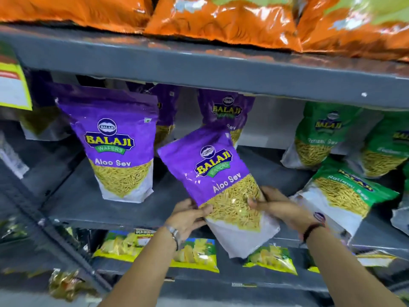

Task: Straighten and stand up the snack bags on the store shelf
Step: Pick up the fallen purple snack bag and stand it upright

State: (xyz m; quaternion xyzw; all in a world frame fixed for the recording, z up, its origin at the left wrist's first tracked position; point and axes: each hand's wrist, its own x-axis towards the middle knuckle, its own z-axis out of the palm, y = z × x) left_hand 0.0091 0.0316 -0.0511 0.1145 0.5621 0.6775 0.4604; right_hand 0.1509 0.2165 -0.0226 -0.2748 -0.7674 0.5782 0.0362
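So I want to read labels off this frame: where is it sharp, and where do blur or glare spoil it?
Head view: sharpest on the held Aloo Sev bag and the standing one; green bags at right are smeared; glare streaks the orange bags above; shelf edge bows from the wide lens.

place: shop | evidence: grey shelf point(199, 69) tiers, rows of branded snack bags point(115, 140), price tag point(12, 85)

Both hands are gripping a glossy purple Aloo Sev snack pouch point(218, 185) by its lower sides, left hand point(189, 216) and right hand point(281, 207), tilting it leftward over the grey metal shelf point(124, 207). A second purple Aloo Sev pouch point(115, 142) is standing just left; a green Ratlami Sev pouch point(345, 196) is lying tilted at right.
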